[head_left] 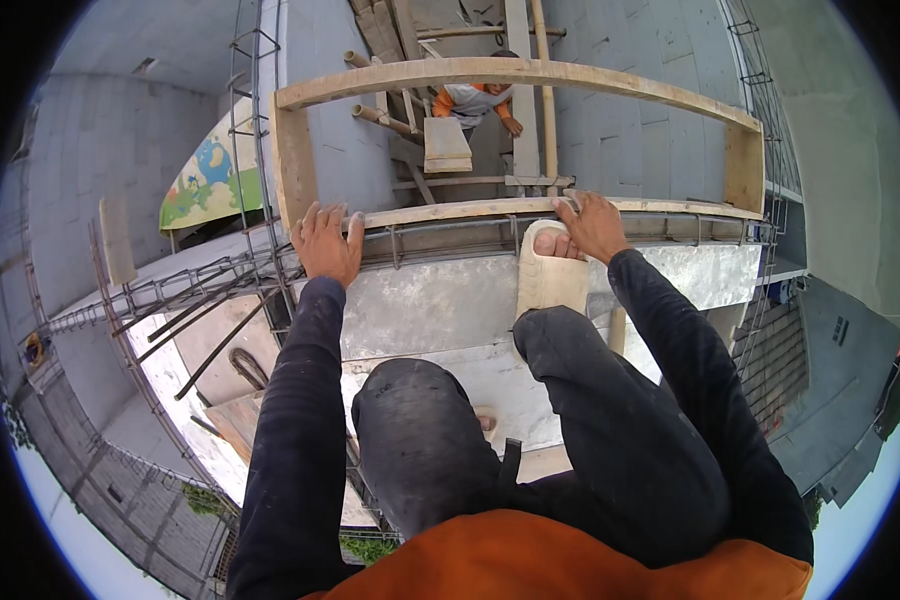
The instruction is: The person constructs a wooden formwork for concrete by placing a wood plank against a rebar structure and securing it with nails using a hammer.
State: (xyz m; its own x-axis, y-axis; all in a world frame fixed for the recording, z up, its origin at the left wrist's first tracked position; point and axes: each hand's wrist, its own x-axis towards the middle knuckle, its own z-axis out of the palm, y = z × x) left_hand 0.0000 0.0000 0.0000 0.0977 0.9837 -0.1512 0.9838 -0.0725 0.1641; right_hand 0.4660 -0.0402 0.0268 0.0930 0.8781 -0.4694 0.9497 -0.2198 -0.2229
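Left hand (327, 243) and right hand (592, 228) grasp the near side of a wooden frame (450, 211), which stretches away beyond them.

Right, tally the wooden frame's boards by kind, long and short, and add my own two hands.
Long boards: 2 (far, near)
Short end boards: 2 (left, right)
Your hands: 2 (left, right)
Total: 6

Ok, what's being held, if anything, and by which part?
The wooden frame, by its near long board: the right hand curls over it right of the middle; the left hand is at its left corner, grip unclear.
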